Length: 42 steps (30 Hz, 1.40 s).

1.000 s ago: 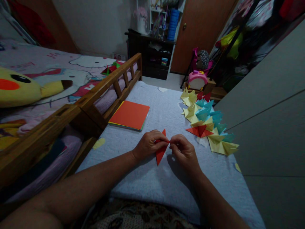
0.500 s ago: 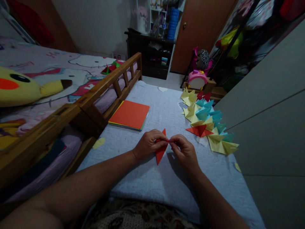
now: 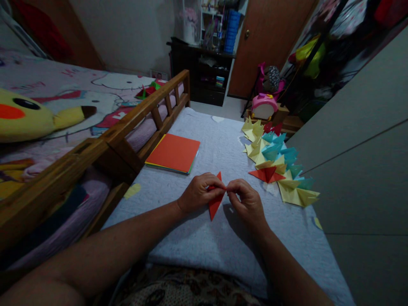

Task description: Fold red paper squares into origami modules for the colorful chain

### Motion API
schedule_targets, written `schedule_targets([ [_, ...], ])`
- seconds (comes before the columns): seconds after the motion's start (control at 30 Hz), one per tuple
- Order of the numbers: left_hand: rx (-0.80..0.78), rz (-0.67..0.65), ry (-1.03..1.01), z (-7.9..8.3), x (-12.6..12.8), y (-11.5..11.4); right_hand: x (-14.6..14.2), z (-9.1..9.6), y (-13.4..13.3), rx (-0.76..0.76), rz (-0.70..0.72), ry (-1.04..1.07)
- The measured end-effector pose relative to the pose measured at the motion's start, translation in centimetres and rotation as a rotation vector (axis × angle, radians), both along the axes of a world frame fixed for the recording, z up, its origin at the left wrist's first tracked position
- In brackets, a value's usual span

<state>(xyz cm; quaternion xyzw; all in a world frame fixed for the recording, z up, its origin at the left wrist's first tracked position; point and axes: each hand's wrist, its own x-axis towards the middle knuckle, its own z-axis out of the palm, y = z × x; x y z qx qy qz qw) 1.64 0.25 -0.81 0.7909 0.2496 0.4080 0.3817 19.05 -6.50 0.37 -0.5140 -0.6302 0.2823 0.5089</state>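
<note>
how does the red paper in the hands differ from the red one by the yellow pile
The held red paper is pinched by left hand and right hand; the lying red piece is untouched. The held one is narrow, pointing up and down; the lying one spreads wide. Both are folded.

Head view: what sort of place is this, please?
Probably a child's bedroom at home: a wooden-railed bed with a cartoon sheet, a yellow plush toy on it, and a pink toy near the door. The left hand and right hand pinch red paper.
</note>
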Motion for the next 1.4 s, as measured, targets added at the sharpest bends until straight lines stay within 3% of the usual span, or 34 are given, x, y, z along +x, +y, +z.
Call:
schedule_targets([
  [0.27,-0.012,0.008,0.0,0.08,0.02,0.02,0.07,-0.27,-0.09,-0.116,-0.022,0.074],
  [0.83,0.016,0.023,0.018,-0.03,0.09,-0.01,0.01,0.19,-0.44,-0.062,-0.035,0.012],
  [1.17,0.045,0.01,0.008,-0.07,0.13,-0.1,-0.35,0.21,0.07,-0.251,-0.042,0.275],
  [1.4,0.034,0.012,-0.001,-0.21,0.08,-0.01,-0.25,-0.2,-0.02,-0.249,-0.023,0.305],
])
